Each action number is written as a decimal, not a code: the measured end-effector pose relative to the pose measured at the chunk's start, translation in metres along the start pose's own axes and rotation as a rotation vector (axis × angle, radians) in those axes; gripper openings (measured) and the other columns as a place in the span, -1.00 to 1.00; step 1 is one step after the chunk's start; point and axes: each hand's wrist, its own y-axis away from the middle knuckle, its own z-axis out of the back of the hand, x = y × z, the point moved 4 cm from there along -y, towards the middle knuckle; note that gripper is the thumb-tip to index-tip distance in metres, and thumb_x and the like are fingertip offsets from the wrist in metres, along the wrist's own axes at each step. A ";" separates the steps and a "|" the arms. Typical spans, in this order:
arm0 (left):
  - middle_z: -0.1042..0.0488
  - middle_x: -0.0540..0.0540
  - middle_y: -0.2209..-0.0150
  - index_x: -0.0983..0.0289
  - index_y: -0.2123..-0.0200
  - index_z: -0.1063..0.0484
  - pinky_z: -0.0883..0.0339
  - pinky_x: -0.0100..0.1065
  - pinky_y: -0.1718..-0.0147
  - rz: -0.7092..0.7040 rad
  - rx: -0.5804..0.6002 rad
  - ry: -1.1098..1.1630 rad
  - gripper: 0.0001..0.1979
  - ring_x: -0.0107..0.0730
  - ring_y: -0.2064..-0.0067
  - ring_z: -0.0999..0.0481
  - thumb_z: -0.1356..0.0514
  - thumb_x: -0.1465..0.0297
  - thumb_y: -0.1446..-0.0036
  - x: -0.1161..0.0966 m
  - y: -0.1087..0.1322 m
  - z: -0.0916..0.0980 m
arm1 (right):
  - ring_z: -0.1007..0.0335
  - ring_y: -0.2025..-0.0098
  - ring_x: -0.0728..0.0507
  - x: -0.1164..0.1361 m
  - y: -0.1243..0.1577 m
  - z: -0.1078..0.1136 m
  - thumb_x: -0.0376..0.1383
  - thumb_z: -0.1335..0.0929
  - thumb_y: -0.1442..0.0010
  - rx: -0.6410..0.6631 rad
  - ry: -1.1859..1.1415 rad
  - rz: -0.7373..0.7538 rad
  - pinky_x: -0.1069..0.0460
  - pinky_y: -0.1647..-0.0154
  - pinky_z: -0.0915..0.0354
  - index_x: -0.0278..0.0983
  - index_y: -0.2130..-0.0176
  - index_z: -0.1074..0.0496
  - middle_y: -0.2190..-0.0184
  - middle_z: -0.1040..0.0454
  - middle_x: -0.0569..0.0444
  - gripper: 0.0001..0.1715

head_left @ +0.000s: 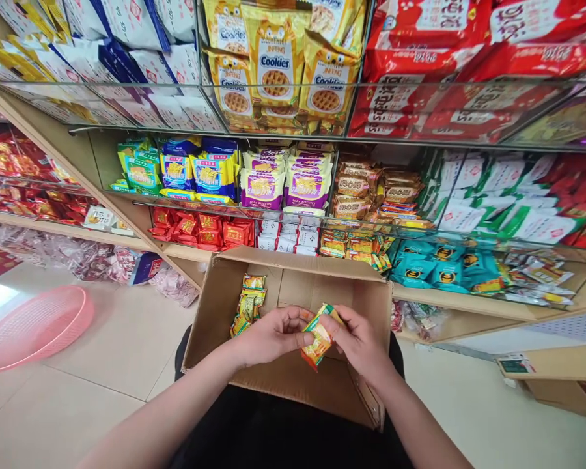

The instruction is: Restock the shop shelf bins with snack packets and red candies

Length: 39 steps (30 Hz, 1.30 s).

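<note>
Between my two hands is a small yellow, green and orange snack packet, tilted above an open cardboard box. My left hand pinches its left side with thumb and fingers. On the packet's upper right, my right hand grips with the thumb across the front. Several similar yellow-green packets lie stacked along the left part of the box floor. The box rests at my lap, and my forearms cross over its near edge.
Glass-fronted shelves ahead hold yellow cookie bags, red bags, purple soda biscuit packs and teal packets. A pink plastic basket sits on the tiled floor at left. Another cardboard box stands at right.
</note>
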 end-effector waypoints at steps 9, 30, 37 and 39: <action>-0.38 0.11 0.23 0.27 0.15 -0.24 -0.31 -0.40 0.39 -0.196 -0.299 -0.338 -0.67 -0.47 0.35 -0.41 -0.11 0.24 -0.04 -0.007 -0.002 0.010 | -0.38 0.27 -0.12 0.020 -0.004 0.027 -0.11 -0.26 -0.09 -0.150 0.361 0.209 -0.01 0.26 -0.32 -0.26 0.10 -0.29 0.24 -0.45 -0.02 -0.59; -0.49 0.14 0.29 0.22 0.23 -0.39 -0.19 -0.31 0.36 0.189 -0.829 -1.630 -0.55 -0.21 0.25 -0.45 0.25 0.24 -0.15 -0.052 -0.032 0.144 | -0.40 0.29 -0.16 -0.008 -0.193 0.098 -0.22 -0.11 -0.21 -0.099 1.618 0.454 0.05 0.36 -0.21 -0.36 0.13 -0.34 0.28 -0.48 -0.13 -0.61; -0.50 0.13 0.33 0.19 0.23 -0.39 -0.19 -0.30 0.39 0.224 -0.838 -1.676 -0.59 -0.20 0.29 -0.46 0.21 0.26 -0.13 -0.053 -0.034 0.144 | -0.38 0.45 -0.18 -0.012 -0.205 0.105 -0.17 -0.03 -0.24 -0.305 1.854 0.501 0.02 0.45 -0.16 -0.33 0.26 -0.42 0.49 -0.46 -0.14 -0.49; -0.49 0.12 0.33 0.18 0.23 -0.39 -0.19 -0.31 0.40 0.231 -0.833 -1.684 -0.60 -0.21 0.29 -0.46 0.21 0.27 -0.13 -0.053 -0.035 0.145 | -0.38 0.37 -0.20 -0.009 -0.210 0.100 -0.25 -0.07 -0.22 -0.339 1.863 0.573 -0.02 0.35 -0.18 -0.34 0.23 -0.42 0.43 -0.47 -0.16 -0.57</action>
